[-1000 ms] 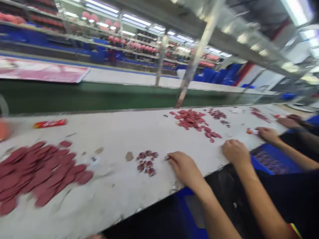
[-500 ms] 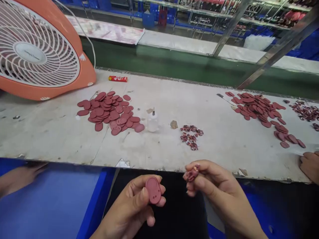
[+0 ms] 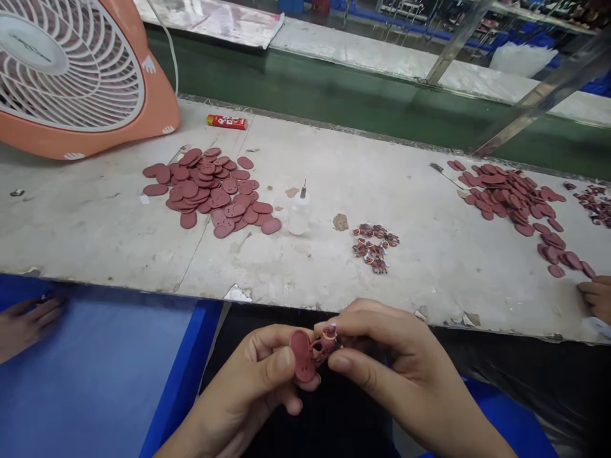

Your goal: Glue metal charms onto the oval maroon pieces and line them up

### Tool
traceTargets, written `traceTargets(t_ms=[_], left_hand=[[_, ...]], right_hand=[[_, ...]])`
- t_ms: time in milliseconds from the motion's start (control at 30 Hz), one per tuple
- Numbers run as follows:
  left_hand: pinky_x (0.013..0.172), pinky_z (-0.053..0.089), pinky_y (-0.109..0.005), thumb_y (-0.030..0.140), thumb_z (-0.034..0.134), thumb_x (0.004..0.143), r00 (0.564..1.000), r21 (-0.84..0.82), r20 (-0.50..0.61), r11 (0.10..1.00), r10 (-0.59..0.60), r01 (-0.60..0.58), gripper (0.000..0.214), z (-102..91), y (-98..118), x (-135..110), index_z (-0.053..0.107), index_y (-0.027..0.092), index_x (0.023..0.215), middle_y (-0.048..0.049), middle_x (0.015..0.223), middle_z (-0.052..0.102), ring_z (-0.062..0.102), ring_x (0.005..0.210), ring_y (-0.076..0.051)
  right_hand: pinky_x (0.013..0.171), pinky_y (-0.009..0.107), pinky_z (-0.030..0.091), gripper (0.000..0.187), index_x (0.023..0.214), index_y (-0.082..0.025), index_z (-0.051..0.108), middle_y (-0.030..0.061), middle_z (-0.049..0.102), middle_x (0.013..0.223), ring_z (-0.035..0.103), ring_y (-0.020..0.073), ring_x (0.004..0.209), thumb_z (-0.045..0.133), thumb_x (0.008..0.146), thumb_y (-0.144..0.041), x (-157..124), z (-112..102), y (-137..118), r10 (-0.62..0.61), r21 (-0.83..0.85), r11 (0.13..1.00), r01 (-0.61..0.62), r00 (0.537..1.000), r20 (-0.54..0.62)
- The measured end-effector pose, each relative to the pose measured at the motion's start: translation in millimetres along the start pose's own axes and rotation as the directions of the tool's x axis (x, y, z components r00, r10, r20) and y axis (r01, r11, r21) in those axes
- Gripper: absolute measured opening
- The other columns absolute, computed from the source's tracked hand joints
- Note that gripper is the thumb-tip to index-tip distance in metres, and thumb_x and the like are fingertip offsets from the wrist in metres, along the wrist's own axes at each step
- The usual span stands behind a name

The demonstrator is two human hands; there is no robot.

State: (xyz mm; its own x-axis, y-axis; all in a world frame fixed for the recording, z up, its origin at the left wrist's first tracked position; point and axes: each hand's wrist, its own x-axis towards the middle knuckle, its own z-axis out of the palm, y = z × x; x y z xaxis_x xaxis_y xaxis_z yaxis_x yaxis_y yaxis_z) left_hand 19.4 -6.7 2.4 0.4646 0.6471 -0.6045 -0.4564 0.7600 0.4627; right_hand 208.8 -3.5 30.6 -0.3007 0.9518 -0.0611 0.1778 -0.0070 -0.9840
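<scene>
Off the near edge of the counter (image 3: 95, 235), the left hand (image 3: 243, 375) grips a maroon oval disc (image 3: 300, 356) steady while the right hand (image 3: 382, 350) pinches a small maroon ornament (image 3: 324, 346) snugly against it.

Left hand (image 3: 248, 375): low at centre, fingers curled under, left thumb (image 3: 281, 360) lying across and pointing toward the right hand.
Right hand (image 3: 386, 350): just beside the left, thumb and fingers pinched together, fingertips pointing left.
Arms: left forearm (image 3: 200, 436) and right forearm (image 3: 470, 432) angle inward from the bottom edge.
</scene>
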Motion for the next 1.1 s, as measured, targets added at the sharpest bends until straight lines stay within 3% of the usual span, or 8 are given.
traceTargets(t_ms=[333, 667, 1100], left_hand=[[0.045, 0.048, -0.012, 0.039, 0.088, 0.060, 1.000, -0.023, 0.013, 1.000, -0.009, 0.010, 0.028, -1.4, 3, 2, 0.077, 0.014, 0.069, -0.0003, 0.060, 0.065, 0.059, 0.057, -0.008], [0.045, 0.048, -0.010, 0.036, 0.087, 0.061, 0.999, -0.051, 0.012, 0.997, -0.051, 0.052, 0.026, -1.8, 3, 2, 0.077, 0.014, 0.072, 0.0000, 0.060, 0.066, 0.060, 0.056, -0.007], [0.045, 0.047, -0.009, 0.038, 0.083, 0.069, 0.998, -0.058, 0.042, 0.997, -0.055, 0.058, 0.024, -12.8, -8, 8, 0.078, 0.015, 0.076, -0.0006, 0.065, 0.064, 0.057, 0.057, -0.006]], right_hand=[[0.071, 0.019, 0.047, 0.027, 0.111, -0.037, 0.067, -0.0075, 0.068, 0.085, 0.061, 0.0077, 0.077, 0.063, 0.092, -0.018, 8, -2, -9, -0.085, -0.162, 0.981, 0.106, 0.988, 0.128], [0.071, 0.019, 0.050, 0.014, 0.100, -0.023, 0.068, -0.0014, 0.068, 0.084, 0.063, 0.0098, 0.077, 0.061, 0.092, -0.015, 9, -1, -16, -0.126, -0.270, 0.948, 0.170, 0.977, 0.174], [0.071, 0.022, 0.051, 0.026, 0.111, -0.030, 0.067, -0.0021, 0.070, 0.087, 0.065, 0.0115, 0.079, 0.062, 0.091, -0.015, 9, -1, -8, -0.097, -0.245, 0.959, 0.140, 0.979, 0.180]])
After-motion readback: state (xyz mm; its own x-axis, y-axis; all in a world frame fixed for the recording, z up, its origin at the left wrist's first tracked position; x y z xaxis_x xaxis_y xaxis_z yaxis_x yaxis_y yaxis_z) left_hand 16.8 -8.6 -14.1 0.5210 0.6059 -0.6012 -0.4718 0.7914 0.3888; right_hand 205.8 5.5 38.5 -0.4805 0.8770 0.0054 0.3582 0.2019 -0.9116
